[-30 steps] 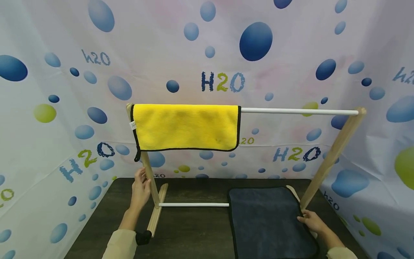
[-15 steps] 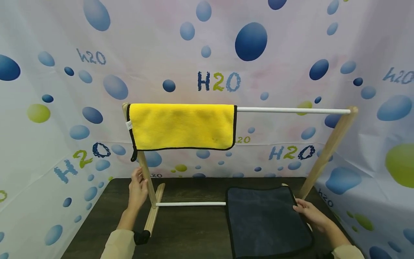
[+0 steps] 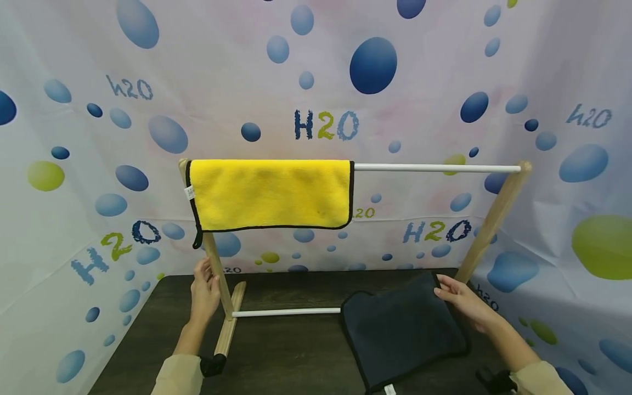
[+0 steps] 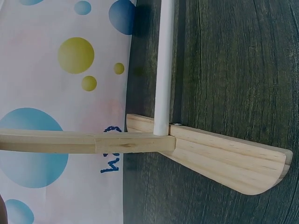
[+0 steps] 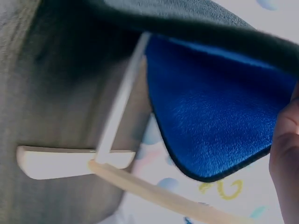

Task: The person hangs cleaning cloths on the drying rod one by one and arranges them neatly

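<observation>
My right hand point(image 3: 466, 302) pinches the edge of a dark grey towel point(image 3: 400, 329) near its upper right corner and holds that side raised. Black trim runs round this towel, and a small white tag hangs at its lower edge. Its blue underside shows in the right wrist view, beside my thumb point(image 5: 285, 154). A wooden rack point(image 3: 486, 230) with white rods stands behind. Over the left part of its top rod point(image 3: 434, 168) hangs a yellow towel point(image 3: 271, 195) with black trim. My left hand point(image 3: 204, 293), fingers loosely bent, is right beside the rack's left post point(image 3: 217, 269).
The rack stands on a dark wood-grain table point(image 3: 291, 356). Its lower rod point(image 3: 286, 312) runs low across, passing behind the grey towel. A left wooden foot point(image 4: 233, 163) juts toward the front. A patterned curtain point(image 3: 316, 230) closes off the back and sides.
My right hand has moved up and left, lifting the grey towel's right side; the towel now slants and its lower tag shows. The left hand stays by the post. The view has shifted slightly right.
</observation>
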Action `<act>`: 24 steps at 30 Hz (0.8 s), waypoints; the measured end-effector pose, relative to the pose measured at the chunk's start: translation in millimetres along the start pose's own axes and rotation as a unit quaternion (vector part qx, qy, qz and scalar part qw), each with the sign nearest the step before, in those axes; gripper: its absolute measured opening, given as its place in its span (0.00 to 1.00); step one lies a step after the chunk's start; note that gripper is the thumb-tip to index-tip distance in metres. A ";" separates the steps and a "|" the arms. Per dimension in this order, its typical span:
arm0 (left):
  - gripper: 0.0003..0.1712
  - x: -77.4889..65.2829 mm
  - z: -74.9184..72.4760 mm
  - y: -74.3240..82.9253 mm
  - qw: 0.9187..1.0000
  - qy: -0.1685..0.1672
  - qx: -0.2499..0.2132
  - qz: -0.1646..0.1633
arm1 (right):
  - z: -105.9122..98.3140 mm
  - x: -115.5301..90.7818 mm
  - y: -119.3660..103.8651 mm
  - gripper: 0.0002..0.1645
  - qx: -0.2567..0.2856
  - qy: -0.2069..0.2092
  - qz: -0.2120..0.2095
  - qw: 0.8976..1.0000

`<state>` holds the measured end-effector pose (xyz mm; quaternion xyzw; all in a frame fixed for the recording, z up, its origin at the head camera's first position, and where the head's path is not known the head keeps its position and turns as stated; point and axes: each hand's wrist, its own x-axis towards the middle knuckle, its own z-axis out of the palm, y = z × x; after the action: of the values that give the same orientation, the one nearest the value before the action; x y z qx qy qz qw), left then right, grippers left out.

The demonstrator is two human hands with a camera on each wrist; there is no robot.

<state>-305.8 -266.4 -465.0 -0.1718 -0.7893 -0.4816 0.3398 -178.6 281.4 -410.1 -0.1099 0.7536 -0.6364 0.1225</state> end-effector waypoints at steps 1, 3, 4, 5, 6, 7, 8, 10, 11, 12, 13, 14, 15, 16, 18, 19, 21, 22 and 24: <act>0.34 -0.3 0.0 -0.1 1.000 0.000 0.003 -0.001 | 1.2 0.1 -5.4 0.25 -0.008 0.002 -0.005 1.000; 0.34 -0.7 -0.2 0.2 1.000 0.001 0.005 0.000 | 3.1 0.3 -16.1 0.26 -0.016 -0.001 -0.019 1.000; 0.34 -0.9 -0.3 0.2 1.000 0.002 0.006 0.000 | 3.9 0.3 -21.5 0.27 -0.018 -0.003 -0.027 0.999; 0.34 -1.0 -0.4 0.0 1.000 0.003 0.006 0.001 | 4.6 0.3 -26.9 0.26 -0.019 -0.006 -0.036 0.999; 0.34 -1.2 -0.4 0.2 1.000 0.004 0.005 0.004 | 5.2 0.2 -32.3 0.26 -0.021 -0.007 -0.045 0.999; 0.34 -1.1 -0.4 0.1 1.000 0.004 0.004 0.007 | 5.6 -0.1 -37.4 0.26 -0.024 -0.008 -0.054 0.998; 0.33 -1.1 -0.3 0.1 1.000 0.005 0.002 0.010 | 5.8 -0.5 -42.5 0.26 -0.030 -0.008 -0.063 0.998; 0.33 -1.0 -0.1 0.0 1.000 0.005 0.000 0.014 | 6.2 -1.6 -52.7 0.26 -0.043 -0.003 -0.076 0.996; 0.33 -1.0 0.1 -0.1 1.000 0.006 -0.001 0.017 | 6.3 -2.4 -57.8 0.27 -0.054 0.001 -0.082 0.995; 0.33 -1.0 0.3 -0.1 1.000 0.006 -0.002 0.019 | 6.1 -3.1 -62.8 0.28 -0.062 0.005 -0.085 0.994; 0.33 -1.0 0.5 -0.4 1.000 0.006 -0.002 0.021 | 5.9 -3.5 -67.9 0.29 -0.069 0.008 -0.088 0.994; 0.33 -1.0 0.6 -0.6 1.000 0.008 -0.003 0.021 | 5.6 -3.7 -73.1 0.30 -0.076 0.012 -0.091 0.993; 0.33 -1.0 0.7 -0.7 1.000 0.009 -0.004 0.022 | 5.2 -3.6 -78.4 0.30 -0.081 0.015 -0.094 0.992; 0.33 -1.1 0.9 -1.0 1.000 0.010 -0.006 0.022 | 4.6 -3.5 -83.7 0.30 -0.087 0.017 -0.096 0.991; 0.34 -1.1 1.2 -1.5 1.000 0.012 -0.008 0.023 | 2.6 -2.6 -94.2 0.31 -0.100 0.023 -0.101 0.990; 0.34 -1.0 1.4 -1.8 1.000 0.013 -0.009 0.023 | 1.6 -2.1 -99.4 0.31 -0.106 0.027 -0.104 0.988; 0.34 -1.2 1.8 -2.3 1.000 0.015 -0.008 0.022 | -0.8 -2.3 -109.7 0.33 -0.122 0.037 -0.108 0.986; 0.34 -1.1 1.7 -2.6 1.000 0.015 -0.004 0.022 | -2.1 -2.1 -114.6 0.33 -0.126 0.040 -0.113 0.985; 0.34 -1.1 1.4 -2.6 1.000 0.017 0.001 0.022 | -4.4 -2.0 -123.9 0.32 -0.123 0.042 -0.130 0.983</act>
<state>-307.1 -266.3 -467.8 -0.1805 -0.7800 -0.4764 0.3633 -177.0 265.6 -287.1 -0.1942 0.8102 -0.5530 -0.0075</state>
